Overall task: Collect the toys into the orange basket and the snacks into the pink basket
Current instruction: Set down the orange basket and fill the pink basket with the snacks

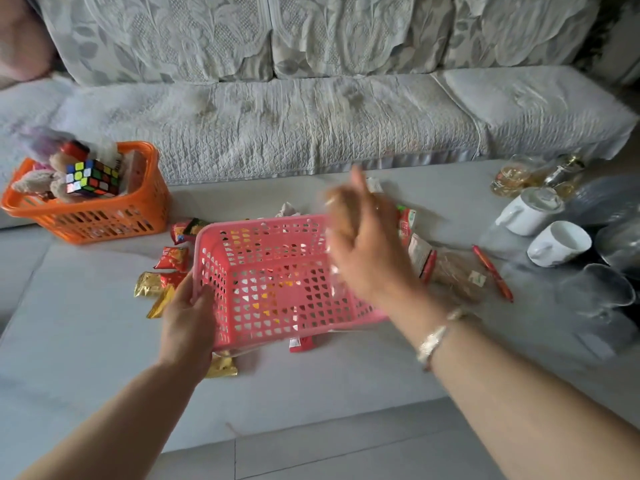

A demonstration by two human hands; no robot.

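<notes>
Fingers point(202, 299) grip perforated plastic pink basket point(277, 271) rim.

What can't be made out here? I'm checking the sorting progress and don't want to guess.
Head view only:
- Right hand: motion-blurred, so its grip is unclear.
- Snack packets under the pink basket: partly hidden by it; count unknown.
- Toys beneath the puzzle cube in the orange basket: covered and blurred.
- Packet print: too small to read.
- Glassware: cut off by the right edge.

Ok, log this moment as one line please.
left hand: grips pink basket rim | right hand: open, blurred, over basket | snacks: on table around it | orange basket: holds toys
</notes>
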